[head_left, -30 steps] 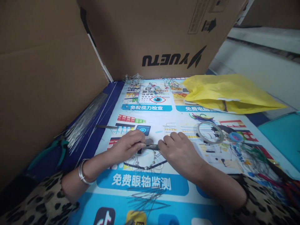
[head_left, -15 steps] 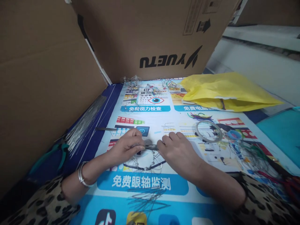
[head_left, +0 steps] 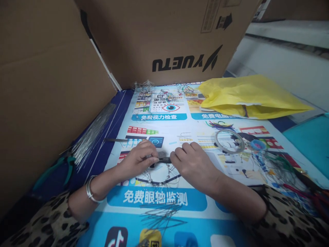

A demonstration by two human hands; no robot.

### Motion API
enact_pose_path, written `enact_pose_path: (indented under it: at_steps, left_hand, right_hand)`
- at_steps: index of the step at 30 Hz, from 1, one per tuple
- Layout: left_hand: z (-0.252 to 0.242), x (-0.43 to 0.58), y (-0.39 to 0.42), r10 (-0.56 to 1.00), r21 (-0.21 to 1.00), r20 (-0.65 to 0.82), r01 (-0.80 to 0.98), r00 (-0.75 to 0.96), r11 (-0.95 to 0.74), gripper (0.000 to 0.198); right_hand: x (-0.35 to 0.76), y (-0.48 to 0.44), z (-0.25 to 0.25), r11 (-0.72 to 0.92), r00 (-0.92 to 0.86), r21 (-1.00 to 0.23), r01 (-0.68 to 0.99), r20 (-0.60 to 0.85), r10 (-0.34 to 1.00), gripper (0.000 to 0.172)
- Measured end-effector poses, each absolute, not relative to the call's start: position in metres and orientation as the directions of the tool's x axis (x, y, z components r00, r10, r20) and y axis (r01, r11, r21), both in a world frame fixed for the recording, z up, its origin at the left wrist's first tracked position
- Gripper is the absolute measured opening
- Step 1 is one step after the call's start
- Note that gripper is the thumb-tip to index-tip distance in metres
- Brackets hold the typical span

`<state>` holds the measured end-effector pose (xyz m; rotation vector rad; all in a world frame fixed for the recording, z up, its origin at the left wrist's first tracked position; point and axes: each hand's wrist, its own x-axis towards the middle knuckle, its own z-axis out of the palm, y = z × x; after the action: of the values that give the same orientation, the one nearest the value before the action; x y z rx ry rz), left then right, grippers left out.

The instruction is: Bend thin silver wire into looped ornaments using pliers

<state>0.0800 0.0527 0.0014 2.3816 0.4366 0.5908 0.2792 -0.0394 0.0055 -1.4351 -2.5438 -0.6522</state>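
My left hand [head_left: 138,159] and my right hand [head_left: 191,163] meet at the middle of a printed poster mat [head_left: 231,202]. Both pinch the ends of a dark hairband [head_left: 161,160] that curves down toward me, with thin wire and small pearl beads [head_left: 159,178] strung along it. My left fingers are closed on its left end and my right fingers curl over its right end. A silver bangle sits on my left wrist.
Cardboard walls [head_left: 51,85] stand at left and back. A bundle of silver wires [head_left: 89,133] and green pliers [head_left: 59,168] lie left. Loose cut wires [head_left: 161,214] lie near me. A tape roll [head_left: 229,141], a yellow bag [head_left: 252,97] and tangled coloured wires [head_left: 280,168] lie right.
Both hands keep their grip on the hairband and barely shift. The view has tilted slightly, so everything sits a little higher and further left in the picture.
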Motion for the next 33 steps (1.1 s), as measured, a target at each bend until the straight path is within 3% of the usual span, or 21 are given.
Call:
enact_pose_path:
  at_steps: [15,33]
  left_hand:
    - [0.0003,0.0802,0.0532,0.468,0.713,0.222,0.185,0.855,-0.677,0.021]
    - [0.0017,0.0782,0.0545,0.413,0.686,0.223,0.159,0.883,-0.71,0.024]
  right_hand:
    - [0.2814,-0.0354,0.0037,0.473,-0.536,0.255,0.843,0.333,0.776,0.011]
    - [0.2804,-0.0359,0.0054,0.498,-0.537,0.202,0.843,0.274,0.798,0.013]
